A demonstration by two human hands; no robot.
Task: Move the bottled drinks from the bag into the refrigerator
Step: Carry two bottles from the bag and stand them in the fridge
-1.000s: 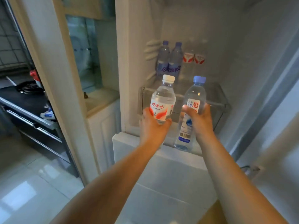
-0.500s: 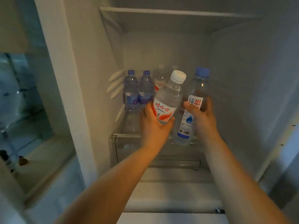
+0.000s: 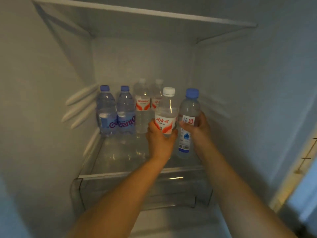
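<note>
Four bottles [image 3: 127, 109] already at shelf [image 3: 120, 157] back edge; my left hand [image 3: 160, 141] grasping white-cap bottle [image 3: 166, 112], right hand [image 3: 199, 131] grasping blue-cap bottle [image 3: 188, 117], neither seemingly set down; bag unseen

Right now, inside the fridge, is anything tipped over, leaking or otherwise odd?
Nothing stands out. Four bottles stand upright and capped at the back of the glass shelf. The left hand holds a white-capped bottle upright; the right hand holds a blue-capped bottle upright. No spill shows on the shelf.
</note>
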